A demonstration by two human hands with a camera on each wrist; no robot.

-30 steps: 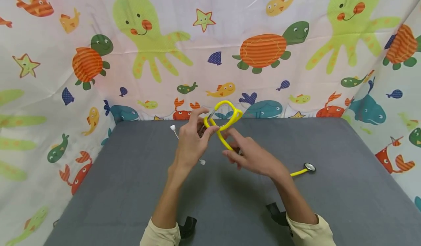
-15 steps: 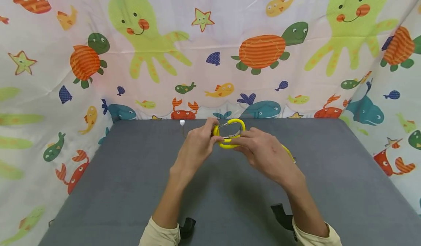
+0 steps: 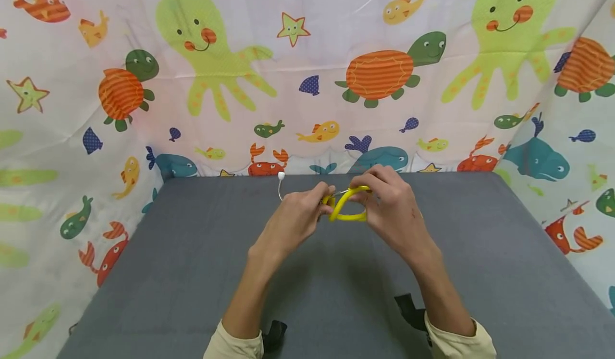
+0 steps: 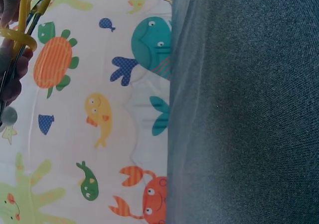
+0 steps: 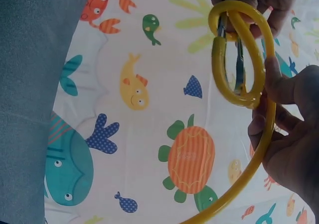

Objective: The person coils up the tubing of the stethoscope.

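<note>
Both hands hold a yellow stethoscope up above the table. My left hand grips its folded metal ear tubes, where a loop of yellow tubing wraps round them. One white earpiece sticks out behind that hand. With thumb and fingers, my right hand pinches the yellow tubing beside the loop. In the right wrist view the tube's long end runs down out of the picture; the chest piece is not in sight. At the left wrist view's edge, the fingers and ear tubes are partly cut off.
A grey cloth-covered table lies under the hands. Behind it and at both sides hangs a white curtain printed with sea animals. Black straps hang at the wrists near the beige sleeves.
The right hand has risen and moved from the hanging tube to the loop by the ear tubes. The left hand has shifted slightly right and lower. The chest piece has gone out of sight.
</note>
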